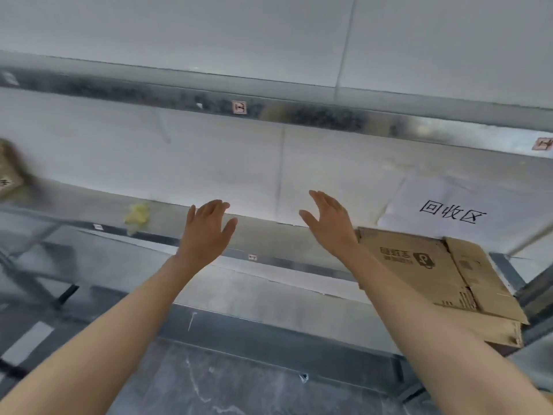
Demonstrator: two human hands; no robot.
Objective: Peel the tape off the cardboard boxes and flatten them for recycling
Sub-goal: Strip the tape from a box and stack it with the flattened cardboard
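Note:
Both my arms reach forward over a metal shelf [269,262]. My left hand [206,229] and my right hand [329,223] are raised with straight fingers, palms facing each other, holding nothing. A flattened brown cardboard box [443,277] with dark print lies on the shelf at the right, just right of my right wrist. Another cardboard piece [9,172], blurred, shows at the far left edge. A crumpled yellowish wad, perhaps tape [137,217], lies on the shelf left of my left hand.
A white sheet with black characters [454,211] lies on the shelf behind the flattened box. A second metal shelf rail [299,115] runs above. Grey floor [239,384] lies below, with metal frame legs [45,265] at the left.

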